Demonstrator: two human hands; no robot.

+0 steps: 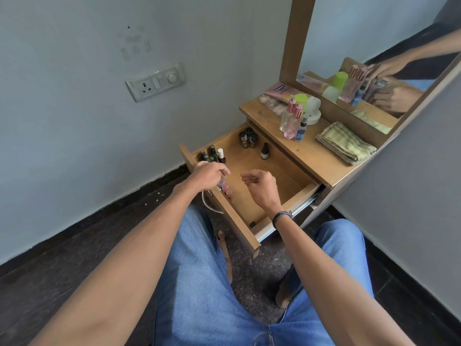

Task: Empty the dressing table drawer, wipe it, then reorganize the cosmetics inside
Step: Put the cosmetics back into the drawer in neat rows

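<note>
My left hand (209,174) covers the near end of the vial row (225,188) along the front of the drawer (274,168). Its fingertips are out of sight, so I cannot tell whether they pinch a vial. Right hand (262,187): something thin shows at thumb and forefinger, too small to identify; grip undetermined. Right wrist (270,208) hides part of the drawer's near side wall. Labels on the dark bottles (248,138) and the dropper bottle (265,151) are too small to read. Print on the pink tube (279,89) is blurred. Mirror (374,26) is cut off by the top and right edges. Both forearms (124,258) run off the bottom edge.
</note>
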